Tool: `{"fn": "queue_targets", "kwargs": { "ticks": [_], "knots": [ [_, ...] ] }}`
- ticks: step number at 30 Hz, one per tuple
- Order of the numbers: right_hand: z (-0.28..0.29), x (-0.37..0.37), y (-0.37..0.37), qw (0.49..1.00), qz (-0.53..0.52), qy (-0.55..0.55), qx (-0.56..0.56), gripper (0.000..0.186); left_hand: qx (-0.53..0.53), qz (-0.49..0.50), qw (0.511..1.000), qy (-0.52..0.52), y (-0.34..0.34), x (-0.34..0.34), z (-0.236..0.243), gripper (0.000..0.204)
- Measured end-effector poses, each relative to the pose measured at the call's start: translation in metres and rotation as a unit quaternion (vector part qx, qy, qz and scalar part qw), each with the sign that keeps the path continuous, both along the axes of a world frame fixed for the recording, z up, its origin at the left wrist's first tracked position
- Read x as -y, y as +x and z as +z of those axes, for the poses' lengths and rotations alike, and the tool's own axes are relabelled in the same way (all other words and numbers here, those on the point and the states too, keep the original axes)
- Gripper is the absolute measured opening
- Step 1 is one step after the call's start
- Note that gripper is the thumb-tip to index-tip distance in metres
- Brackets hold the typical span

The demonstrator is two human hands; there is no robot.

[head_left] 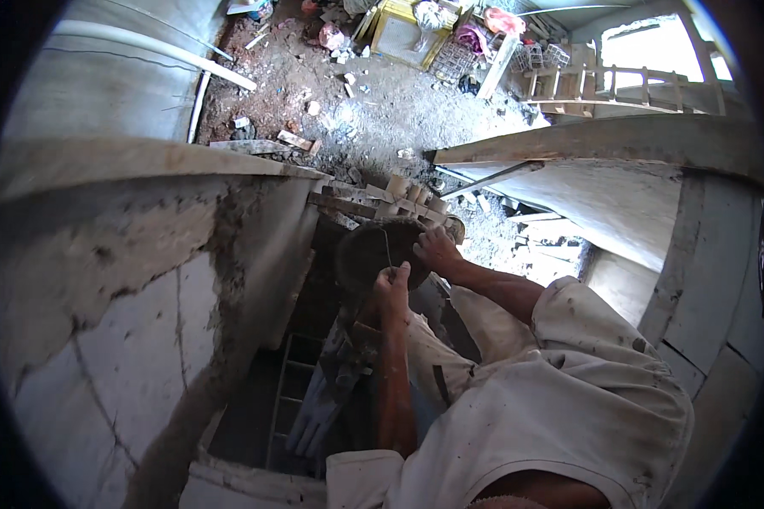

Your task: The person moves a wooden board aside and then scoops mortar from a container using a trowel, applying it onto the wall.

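I look down from high up beside a block wall. A dark round pan (367, 253) hangs in front of me over the gap. My left hand (392, 287) is shut on the thin wire handle (388, 248) that runs up across the pan. My right hand (438, 251) grips the pan's right rim. Both forearms reach out from my pale, stained sleeves. What lies inside the pan is too dark to tell.
A grey block wall (119, 280) with rough mortar joints fills the left. A concrete ledge (620, 140) and wall stand on the right. Wooden planks (399, 199) lie under the pan. A metal ladder (287, 399) stands below. Far down lie rubble, a yellow frame (403, 30) and a wooden ladder (603, 85).
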State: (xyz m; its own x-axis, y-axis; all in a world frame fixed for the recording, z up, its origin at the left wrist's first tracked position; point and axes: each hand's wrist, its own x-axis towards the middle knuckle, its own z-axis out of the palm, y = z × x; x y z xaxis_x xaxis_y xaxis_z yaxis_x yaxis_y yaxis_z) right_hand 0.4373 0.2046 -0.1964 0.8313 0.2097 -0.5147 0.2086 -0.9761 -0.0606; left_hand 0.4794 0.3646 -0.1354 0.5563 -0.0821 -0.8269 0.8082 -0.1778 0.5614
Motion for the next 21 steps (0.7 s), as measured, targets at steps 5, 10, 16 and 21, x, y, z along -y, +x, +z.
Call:
{"fn": "queue_targets", "kwargs": {
  "ticks": [5,10,16,21],
  "knots": [
    [-0.093,0.028,-0.032,0.995,-0.095,-0.013,-0.025,0.025,0.026,-0.046,0.999,-0.004,0.005,0.042,-0.067,0.028],
    [-0.114,0.037,-0.041,0.962,-0.257,0.091,-0.025,0.028,0.046,-0.081,0.996,0.007,0.020,0.062,-0.155,0.026],
    [-0.082,0.074,-0.059,0.927,-0.361,0.094,-0.039,0.026,0.035,-0.078,0.996,-0.030,0.024,0.108,-0.212,0.027],
    [-0.104,0.069,-0.056,0.904,-0.400,0.102,-0.113,0.028,-0.014,-0.056,0.998,-0.030,0.045,0.092,-0.270,0.021]
  ]
}}
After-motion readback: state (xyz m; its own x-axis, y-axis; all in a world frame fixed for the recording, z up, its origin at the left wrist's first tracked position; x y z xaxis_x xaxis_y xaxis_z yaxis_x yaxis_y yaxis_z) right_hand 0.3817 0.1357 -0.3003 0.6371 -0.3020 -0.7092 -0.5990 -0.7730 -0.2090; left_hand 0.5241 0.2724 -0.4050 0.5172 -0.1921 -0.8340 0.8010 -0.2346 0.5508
